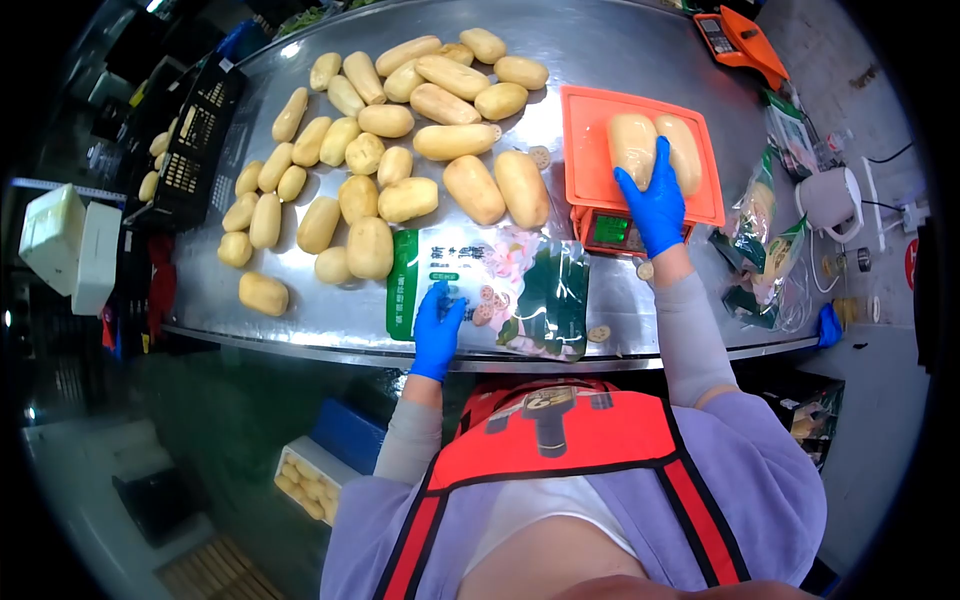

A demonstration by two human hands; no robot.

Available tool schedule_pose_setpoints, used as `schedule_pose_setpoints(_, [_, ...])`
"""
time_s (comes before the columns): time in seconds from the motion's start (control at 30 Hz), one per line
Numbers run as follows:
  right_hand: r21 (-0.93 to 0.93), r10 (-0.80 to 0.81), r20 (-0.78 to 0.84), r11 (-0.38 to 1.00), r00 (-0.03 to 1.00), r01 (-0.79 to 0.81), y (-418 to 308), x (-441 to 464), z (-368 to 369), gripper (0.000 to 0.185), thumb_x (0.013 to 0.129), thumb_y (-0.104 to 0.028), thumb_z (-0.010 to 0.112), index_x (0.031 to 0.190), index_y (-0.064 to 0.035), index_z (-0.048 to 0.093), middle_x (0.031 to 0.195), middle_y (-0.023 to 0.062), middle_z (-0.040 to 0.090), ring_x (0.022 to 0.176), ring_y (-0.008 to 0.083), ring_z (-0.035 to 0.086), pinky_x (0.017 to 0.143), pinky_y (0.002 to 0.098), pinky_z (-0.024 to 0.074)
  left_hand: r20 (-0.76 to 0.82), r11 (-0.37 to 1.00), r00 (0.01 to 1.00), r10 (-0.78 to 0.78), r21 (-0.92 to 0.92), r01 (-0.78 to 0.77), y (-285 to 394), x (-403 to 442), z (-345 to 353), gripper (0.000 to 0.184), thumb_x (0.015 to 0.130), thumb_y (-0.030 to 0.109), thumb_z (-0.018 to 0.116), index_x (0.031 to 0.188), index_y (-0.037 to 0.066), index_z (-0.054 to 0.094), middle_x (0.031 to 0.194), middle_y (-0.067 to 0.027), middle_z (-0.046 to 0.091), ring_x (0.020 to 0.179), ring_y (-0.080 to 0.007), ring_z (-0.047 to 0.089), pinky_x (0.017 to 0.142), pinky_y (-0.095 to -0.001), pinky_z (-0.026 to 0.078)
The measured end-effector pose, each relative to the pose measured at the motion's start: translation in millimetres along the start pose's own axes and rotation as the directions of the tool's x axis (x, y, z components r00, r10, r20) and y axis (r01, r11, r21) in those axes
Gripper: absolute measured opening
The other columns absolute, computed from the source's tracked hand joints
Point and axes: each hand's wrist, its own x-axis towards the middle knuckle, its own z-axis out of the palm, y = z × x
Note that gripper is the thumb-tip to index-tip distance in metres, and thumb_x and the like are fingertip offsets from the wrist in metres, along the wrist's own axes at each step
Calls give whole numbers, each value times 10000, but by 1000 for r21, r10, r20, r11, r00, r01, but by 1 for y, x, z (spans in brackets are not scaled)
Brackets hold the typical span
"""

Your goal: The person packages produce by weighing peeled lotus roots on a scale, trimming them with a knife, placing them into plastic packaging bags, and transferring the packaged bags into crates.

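Observation:
My right hand point(655, 205), in a blue glove, is over the orange weighing scale point(590, 130). Its thumb and fingers straddle the lower end of one peeled lotus root piece point(631, 145); a second piece point(682, 150) lies against it on the pan. Below the pan glows the scale's green display point(610, 230). My left hand point(437, 330), also blue-gloved, rests with fingers apart on the printed plastic packing bags point(470, 260), which lie flat near the table's front edge. Many more lotus root pieces point(390, 120) are spread left of the scale.
The steel table point(300, 335) has a rounded front edge. Filled bags point(755, 225) and a white jug-like container point(830, 200) stand at the right. Another orange scale point(745, 45) sits at the far right. A black crate point(200, 130) is at the left; a white box point(310, 480) of roots is below.

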Motion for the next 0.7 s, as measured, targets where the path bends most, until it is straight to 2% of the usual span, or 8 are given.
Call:
schedule_pose_setpoints(0.07, [-179,67,5,982,998,-65,1,-4,-7,731,792,-413,603,1349,-55,294,1138,196,533,968,339,556,817,398,448,8,944,993,121,310,-117,-1,-1,-1,484,789,159,655,1207,-6,477,1153,-148,526,994,-214,528,840,-322,441])
schedule_pose_setpoints(0.17, [-141,84,-36,986,996,-89,11,-6,-32,589,808,-377,601,1266,-47,434,1051,181,581,865,291,586,745,369,465,57,827,972,226,516,-222,5,-9,8,500,771,194,669,1194,-2,491,1146,-169,528,1003,-269,537,860,-349,433])
schedule_pose_setpoints(0.2, [-50,46,-109,997,993,-51,16,-9,-41,392,851,-290,571,1151,-40,550,969,133,622,784,190,581,681,303,461,77,834,974,215,505,-224,4,-11,13,500,771,194,669,1194,-2,491,1146,-169,528,1003,-269,537,860,-349,433])
schedule_pose_setpoints(0.23, [-76,60,-118,995,991,-69,31,-11,-50,392,851,-290,571,1151,-40,550,969,133,622,784,190,581,681,303,461,93,826,968,235,505,-249,3,-12,18,507,760,207,675,1190,5,497,1131,-169,531,1001,-287,536,864,-359,431])
schedule_pose_setpoints(0.3, [391,76,-217,920,973,16,69,-14,-64,269,898,-179,521,1111,-29,587,1045,95,632,814,113,576,715,242,457,136,822,959,248,494,-283,4,-15,31,514,750,219,682,1185,12,502,1116,-169,534,998,-305,534,867,-368,428])
schedule_pose_setpoints(0.33, [578,216,-216,814,952,-53,78,-15,-69,244,912,-149,491,1083,-12,597,1081,87,620,844,114,572,735,254,460,174,782,947,271,533,-321,7,-16,36,514,740,227,687,1176,19,509,1105,-165,536,997,-306,533,865,-371,428])
schedule_pose_setpoints(0.57, [371,176,-261,926,949,-70,96,-40,-85,253,873,-122,545,1087,5,589,1023,84,619,897,118,563,800,247,443,232,576,894,383,697,-428,14,-11,59,490,693,327,713,1060,41,562,966,-145,550,895,-321,525,770,-404,425])
schedule_pose_setpoints(0.7, [451,230,-220,886,948,-110,83,-51,-75,277,857,-100,577,1116,-2,582,1027,58,614,895,103,549,814,236,436,251,462,849,465,750,-474,15,-9,72,432,664,347,728,958,62,590,892,-128,552,841,-312,518,710,-414,413])
